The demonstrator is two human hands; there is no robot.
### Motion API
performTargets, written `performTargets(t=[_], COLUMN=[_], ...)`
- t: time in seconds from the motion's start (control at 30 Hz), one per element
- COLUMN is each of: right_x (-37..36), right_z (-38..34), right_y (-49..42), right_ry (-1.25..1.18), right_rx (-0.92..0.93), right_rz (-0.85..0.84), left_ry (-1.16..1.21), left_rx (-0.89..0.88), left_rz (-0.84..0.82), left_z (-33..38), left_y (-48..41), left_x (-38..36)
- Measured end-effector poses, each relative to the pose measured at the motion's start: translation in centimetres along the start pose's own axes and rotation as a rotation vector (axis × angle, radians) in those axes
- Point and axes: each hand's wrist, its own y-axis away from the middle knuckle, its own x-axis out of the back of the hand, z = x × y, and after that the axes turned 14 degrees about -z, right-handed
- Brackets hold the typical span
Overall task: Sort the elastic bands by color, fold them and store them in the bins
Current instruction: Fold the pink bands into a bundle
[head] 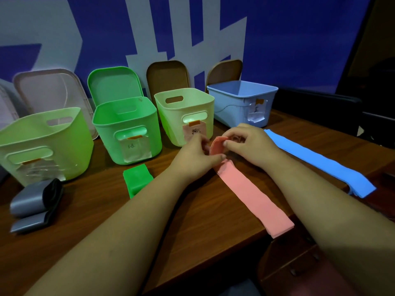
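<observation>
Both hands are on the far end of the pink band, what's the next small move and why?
Probably flip the folded end over toward the body, onto the flat part. The left hand and right hand pinch a fold at the far end of the pink band, while most of its length lies flat and unfolded on the table, so folding looks unfinished.

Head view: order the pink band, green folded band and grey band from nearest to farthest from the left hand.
1. pink band: its folded end is pinched by the left hand.
2. green folded band: on the table, left of that hand.
3. grey band: far left on the table.
</observation>
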Motion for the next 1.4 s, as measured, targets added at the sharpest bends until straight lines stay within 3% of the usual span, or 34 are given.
performTargets(t=[0.07,0.2,0.43,0.6,1.2,1.4], right_x=[0.1,0.4,0.3,0.4,0.9,0.8], right_z=[-0.1,-0.3,-0.9,-0.4,-0.6,-0.6], right_y=[0.1,0.3,0.6,0.7,1.5,1.4], right_ry=[-0.028,-0.073,-0.099,-0.089,-0.079,-0.137], right_rx=[0.015,0.055,0.074,0.02,-0.054,-0.141], right_rz=[0.056,0.107,-0.011,-0.146,-0.394,-0.266], left_ry=[-0.118,-0.12,-0.218,-0.277,-0.358,-0.174], left_rx=[0.022,0.046,0.116,0.117,0.042,0.166], left_rz=[-0.05,0.043,0.217,0.155,0.012,0.011], left_z=[-0.4,-0.7,-0.5,-1.0,-1.4,-0.3], left_y=[-0.1,-0.9,-2.1,-2.0,-0.6,-0.3], left_x=[0.0,-0.4,-0.4,0.0,1.0,1.3])
